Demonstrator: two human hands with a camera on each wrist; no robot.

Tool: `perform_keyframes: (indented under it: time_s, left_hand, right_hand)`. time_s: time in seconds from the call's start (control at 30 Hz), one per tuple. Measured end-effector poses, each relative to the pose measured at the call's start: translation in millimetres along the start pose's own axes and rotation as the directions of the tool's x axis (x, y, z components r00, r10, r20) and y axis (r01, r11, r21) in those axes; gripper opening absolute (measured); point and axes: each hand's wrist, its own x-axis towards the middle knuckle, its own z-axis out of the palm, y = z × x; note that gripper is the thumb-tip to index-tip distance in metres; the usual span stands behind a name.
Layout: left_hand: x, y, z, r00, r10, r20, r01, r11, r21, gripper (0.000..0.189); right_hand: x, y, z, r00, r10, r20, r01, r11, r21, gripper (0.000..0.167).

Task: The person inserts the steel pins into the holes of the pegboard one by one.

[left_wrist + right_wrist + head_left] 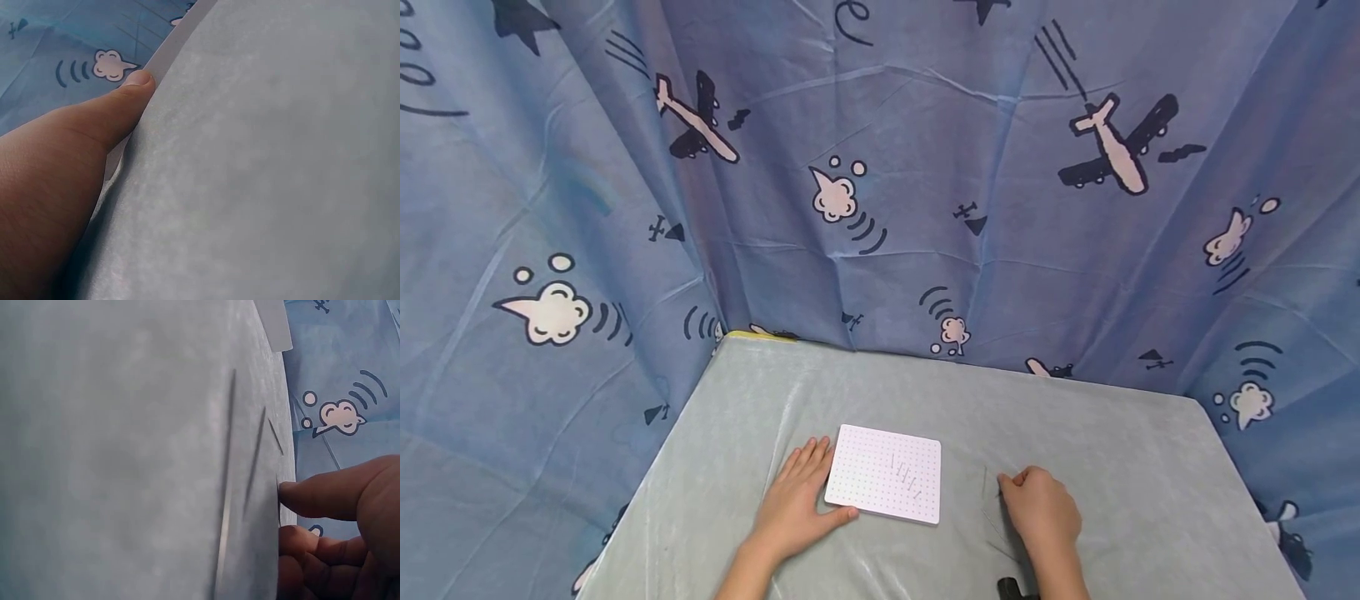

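Lying flat near the front middle of the tabletop (pixel 1120 467), a white dotted pegboard (pixel 885 473) is carrying a few thin pins (pixel 907 477) standing in its holes right of centre. The left hand (pixel 797 500) is resting palm down just beside the board's left edge, fingers straight and relaxed, the thumb touching the board's near left corner; the left wrist view is showing that thumb (pixel 119 103) lying against the board's white edge. To the right of the board, apart from it, the right hand (pixel 1041 508) is sitting on the grey-green cover with its fingers curled, and the thumb and forefinger seem to be pinching a thin needle (pixel 999 492); the right wrist view is showing a fingertip (pixel 312 497) meeting the end of one such needle, though the grip itself is hard to make out. Several more thin needles (pixel 228 456) are lying loose on the cover beside that hand. A blue curtain (pixel 925 183) printed with aeroplanes and clouds is hanging behind and around the tabletop.
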Motion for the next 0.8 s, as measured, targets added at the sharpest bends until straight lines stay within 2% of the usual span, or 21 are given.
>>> perform_keyframes:
  time_s: [0.17,0.37,0.53,0.67,0.8]
  left_hand:
    - [-1.0,0.2,1.0,1.0,-0.003,-0.002,0.003,1.0,-0.009,0.112]
    - [0.2,0.3,0.5,1.0,0.006,-0.012,-0.006,1.0,-0.002,0.111]
    - [0.7,2.1,-1.7,1.0,0.0,0.002,0.0,1.0,-0.007,0.111]
    - [0.4,3.0,-2.0,1.0,-0.002,0.006,0.002,1.0,-0.015,0.111]
    - [-0.2,3.2,-2.1,1.0,-0.005,0.004,0.005,1.0,-0.019,0.111]
  right_hand:
    - [-0.1,0.0,-3.3,1.0,0.023,0.02,-0.023,1.0,-0.019,0.034]
    - [-2.1,1.8,-5.7,1.0,0.005,0.016,-0.004,1.0,-0.028,0.018]
    - [-2.9,2.5,-6.9,0.999,0.007,0.046,-0.005,0.999,-0.041,0.01]
    - [-3.6,3.2,-9.2,0.997,-0.003,0.077,0.008,0.998,-0.064,0.014]
    - [-5.6,5.0,-9.3,0.997,-0.034,0.069,0.04,0.996,-0.077,0.022]
